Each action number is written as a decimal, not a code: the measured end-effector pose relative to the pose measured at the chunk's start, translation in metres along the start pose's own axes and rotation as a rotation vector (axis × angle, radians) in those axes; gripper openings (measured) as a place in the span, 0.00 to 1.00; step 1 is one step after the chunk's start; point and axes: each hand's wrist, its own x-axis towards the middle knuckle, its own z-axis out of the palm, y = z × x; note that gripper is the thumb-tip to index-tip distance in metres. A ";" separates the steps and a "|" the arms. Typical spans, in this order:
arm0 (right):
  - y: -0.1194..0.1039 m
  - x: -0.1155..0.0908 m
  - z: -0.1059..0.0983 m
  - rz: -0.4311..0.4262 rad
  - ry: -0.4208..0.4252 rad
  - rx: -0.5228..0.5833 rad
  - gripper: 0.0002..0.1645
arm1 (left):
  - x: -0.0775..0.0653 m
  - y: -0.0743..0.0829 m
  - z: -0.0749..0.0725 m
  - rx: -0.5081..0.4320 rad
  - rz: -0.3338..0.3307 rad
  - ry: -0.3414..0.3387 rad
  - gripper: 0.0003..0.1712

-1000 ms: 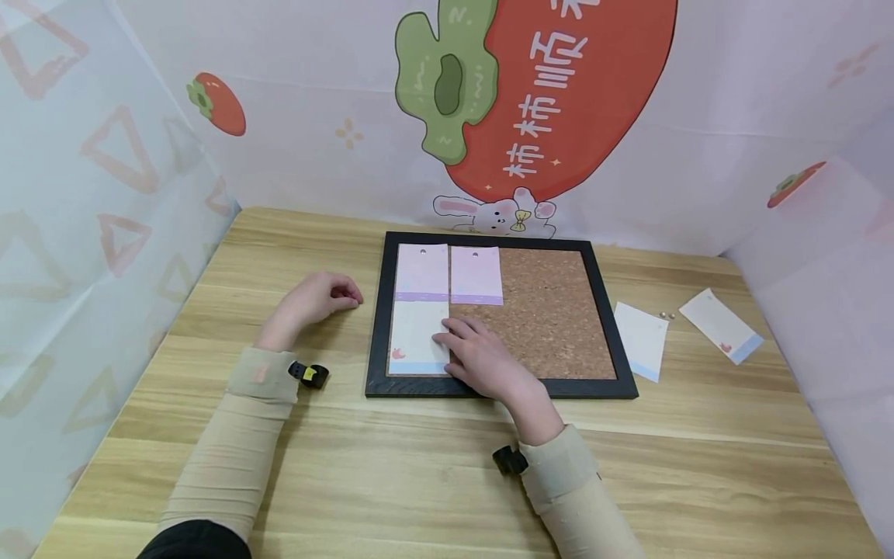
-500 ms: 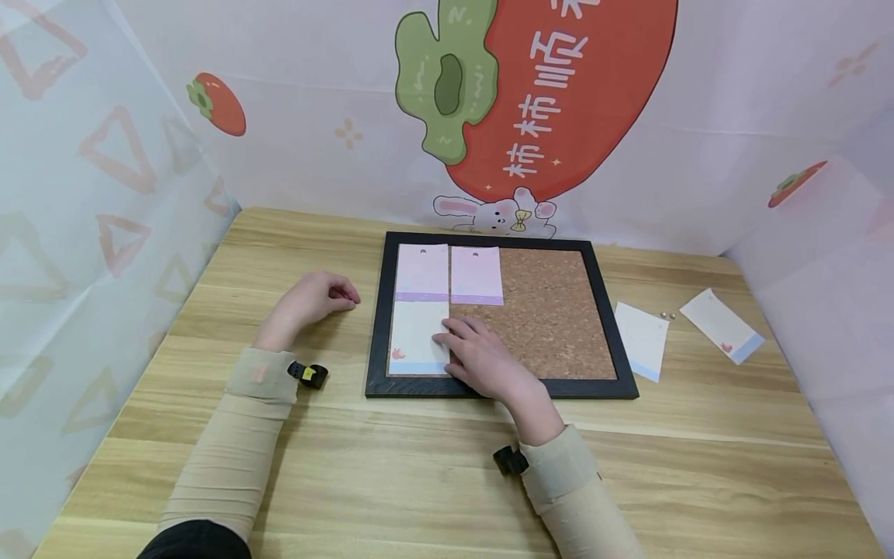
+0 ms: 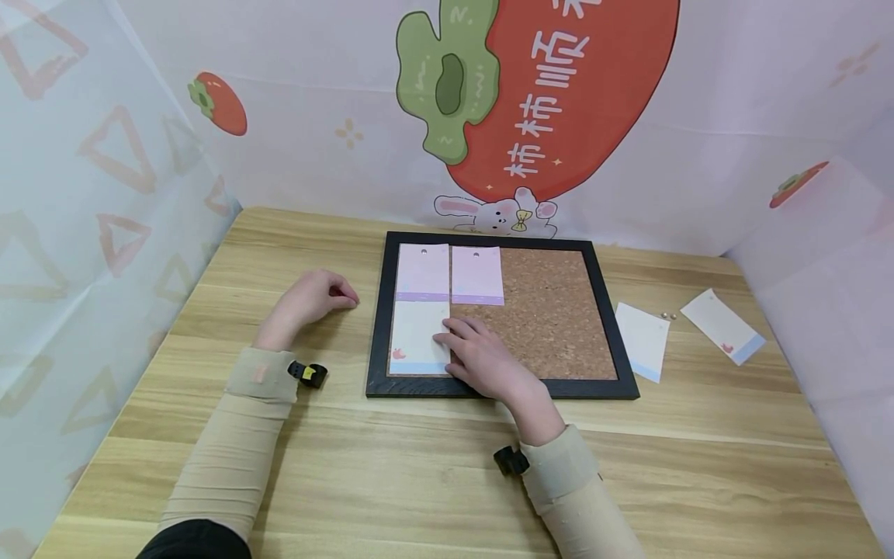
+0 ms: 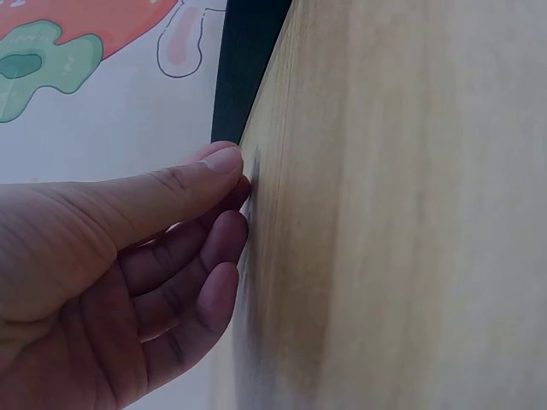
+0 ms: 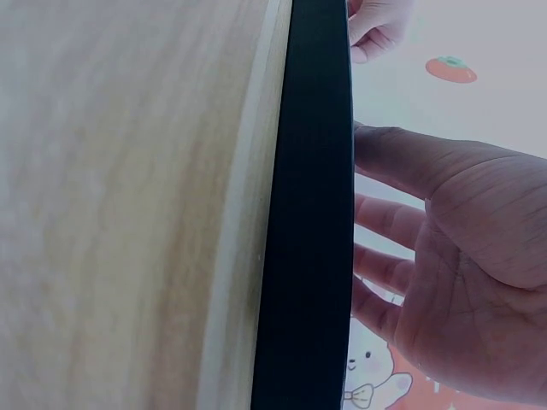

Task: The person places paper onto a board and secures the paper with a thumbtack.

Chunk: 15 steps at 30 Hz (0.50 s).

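Observation:
My right hand (image 3: 483, 359) rests over the lower edge of a black-framed cork board (image 3: 559, 326). Its extended fingertips lie at the right edge of a white card (image 3: 421, 332) with a blue bottom strip and a small pink drawing. Above that card sit two pink cards, one at the left (image 3: 422, 273) and one beside it (image 3: 477, 278), each with a small pin near the top. Left of the frame, my left hand (image 3: 314, 297) rests on the table with loosely curled fingers. In the left wrist view its thumb (image 4: 220, 162) overlaps the index fingertip, and nothing shows between them.
Right of the board lie a white card with a blue strip (image 3: 641, 341) and another tilted card (image 3: 723, 326). Two small pearl-like pieces (image 3: 667, 316) are between them. A printed cloth backdrop (image 3: 314, 171) stands behind the wooden table (image 3: 391, 466).
My left hand has shifted very slightly to the left. My right hand, the cards and the board stay in place.

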 end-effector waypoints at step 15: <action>0.001 0.000 0.001 -0.002 -0.006 -0.012 0.27 | -0.001 0.005 -0.002 -0.055 0.079 0.045 0.04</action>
